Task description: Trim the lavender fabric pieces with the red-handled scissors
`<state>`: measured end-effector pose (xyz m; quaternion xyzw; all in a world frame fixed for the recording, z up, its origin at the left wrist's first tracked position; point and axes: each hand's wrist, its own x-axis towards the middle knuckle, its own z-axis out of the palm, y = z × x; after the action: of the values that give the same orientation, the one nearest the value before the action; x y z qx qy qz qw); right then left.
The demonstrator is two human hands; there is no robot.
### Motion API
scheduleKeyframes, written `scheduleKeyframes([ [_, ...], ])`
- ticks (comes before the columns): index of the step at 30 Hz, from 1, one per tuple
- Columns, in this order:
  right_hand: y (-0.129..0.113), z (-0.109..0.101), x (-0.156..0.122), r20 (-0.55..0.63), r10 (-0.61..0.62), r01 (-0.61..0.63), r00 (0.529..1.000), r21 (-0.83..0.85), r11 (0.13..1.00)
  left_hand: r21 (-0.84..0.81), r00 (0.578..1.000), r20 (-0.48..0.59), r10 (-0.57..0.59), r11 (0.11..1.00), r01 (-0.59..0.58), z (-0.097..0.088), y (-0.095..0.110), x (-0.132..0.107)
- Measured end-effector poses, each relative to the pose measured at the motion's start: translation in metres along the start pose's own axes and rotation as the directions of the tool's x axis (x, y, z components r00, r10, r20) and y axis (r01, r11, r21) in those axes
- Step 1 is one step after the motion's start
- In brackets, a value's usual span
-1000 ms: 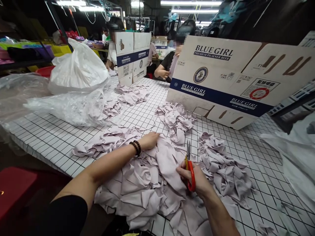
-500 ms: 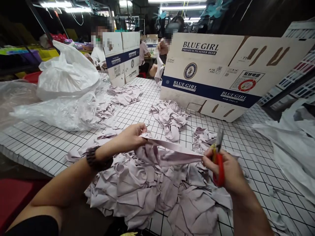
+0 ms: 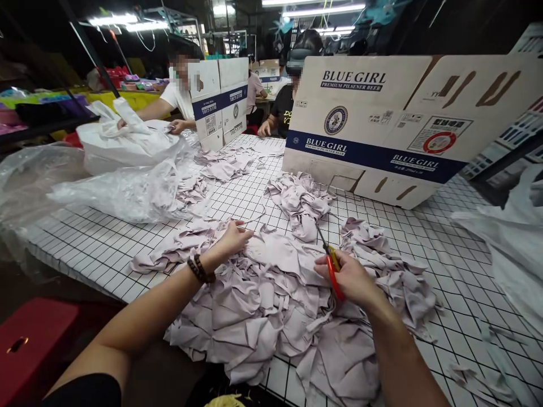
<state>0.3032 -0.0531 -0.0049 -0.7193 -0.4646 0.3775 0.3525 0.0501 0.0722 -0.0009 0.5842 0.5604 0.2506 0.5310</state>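
fabric scraps [image 3: 271,294] on gridded table [image 3: 106,243] | left hand [image 3: 235,237] loose atop them | right hand [image 3: 354,280] clasps scissors [image 3: 332,265] | dim workshop

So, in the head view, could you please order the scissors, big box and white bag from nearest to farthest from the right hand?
1. scissors, held in the right hand
2. big box, ahead, slightly right
3. white bag, far left
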Motion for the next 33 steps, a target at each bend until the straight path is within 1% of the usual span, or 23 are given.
scheduleKeyframes([
  [2, 0.012, 0.009, -0.009, 0.047, 0.012, -0.012, 0.999, 0.018, 1.000, 0.105, 0.999, 0.022, 0.032, 0.994, -0.034, 0.002, -0.014, -0.011],
  [5, 0.021, 0.021, -0.015, 0.079, 0.028, -0.030, 0.996, 0.023, 0.999, 0.240, 0.987, 0.152, 0.054, 0.967, -0.090, 0.009, -0.025, -0.024],
  [7, 0.021, 0.029, -0.015, 0.067, 0.038, -0.039, 0.997, 0.010, 0.999, 0.310, 0.975, 0.211, 0.063, 0.942, -0.128, 0.015, -0.029, -0.026],
  [9, 0.018, 0.035, -0.016, 0.047, 0.043, -0.043, 0.998, -0.008, 0.999, 0.361, 0.971, 0.226, 0.073, 0.920, -0.153, 0.019, -0.032, -0.024],
  [11, 0.014, 0.039, -0.018, 0.035, 0.045, -0.045, 0.998, -0.023, 0.999, 0.395, 0.974, 0.214, 0.075, 0.905, -0.157, 0.021, -0.036, -0.020],
  [15, 0.008, 0.045, -0.024, 0.035, 0.052, -0.050, 0.998, -0.043, 0.998, 0.411, 0.977, 0.196, 0.087, 0.897, -0.162, 0.021, -0.044, -0.015],
  [17, 0.007, 0.048, -0.025, 0.041, 0.054, -0.052, 0.998, -0.051, 0.997, 0.394, 0.972, 0.221, 0.085, 0.904, -0.168, 0.020, -0.047, -0.013],
  [21, 0.007, 0.052, -0.022, 0.041, 0.050, -0.047, 0.998, -0.068, 0.997, 0.360, 0.960, 0.278, 0.042, 0.922, -0.144, 0.023, -0.049, -0.005],
  [24, 0.006, 0.055, -0.020, 0.014, 0.028, -0.027, 1.000, -0.093, 0.995, 0.341, 0.961, 0.274, 0.030, 0.932, -0.126, 0.024, -0.043, -0.006],
  [27, 0.007, 0.064, -0.019, -0.061, -0.020, 0.012, 0.998, -0.129, 0.992, 0.317, 0.974, 0.214, 0.076, 0.938, -0.143, 0.025, -0.031, -0.018],
  [28, 0.008, 0.069, -0.018, -0.102, -0.038, 0.024, 0.994, -0.137, 0.990, 0.291, 0.976, 0.197, 0.098, 0.944, -0.154, 0.026, -0.026, -0.023],
  [29, 0.009, 0.074, -0.016, -0.172, -0.059, 0.036, 0.983, -0.130, 0.991, 0.238, 0.974, 0.197, 0.111, 0.958, -0.158, 0.026, -0.022, -0.027],
  [30, 0.011, 0.080, -0.013, -0.231, -0.079, 0.054, 0.970, -0.113, 0.992, 0.141, 0.967, 0.234, 0.103, 0.980, -0.138, 0.026, -0.019, -0.031],
  [31, 0.012, 0.086, -0.010, -0.256, -0.082, 0.061, 0.963, -0.089, 0.994, 0.011, 0.951, 0.300, 0.076, 0.996, -0.083, 0.027, -0.017, -0.035],
  [32, 0.013, 0.092, -0.007, -0.264, -0.073, 0.056, 0.962, -0.071, 0.996, -0.133, 0.926, 0.376, 0.043, 0.991, 0.008, 0.028, -0.015, -0.038],
  [33, 0.015, 0.096, -0.004, -0.267, -0.071, 0.060, 0.961, -0.050, 0.997, -0.267, 0.894, 0.448, 0.007, 0.955, 0.127, 0.028, -0.015, -0.040],
])
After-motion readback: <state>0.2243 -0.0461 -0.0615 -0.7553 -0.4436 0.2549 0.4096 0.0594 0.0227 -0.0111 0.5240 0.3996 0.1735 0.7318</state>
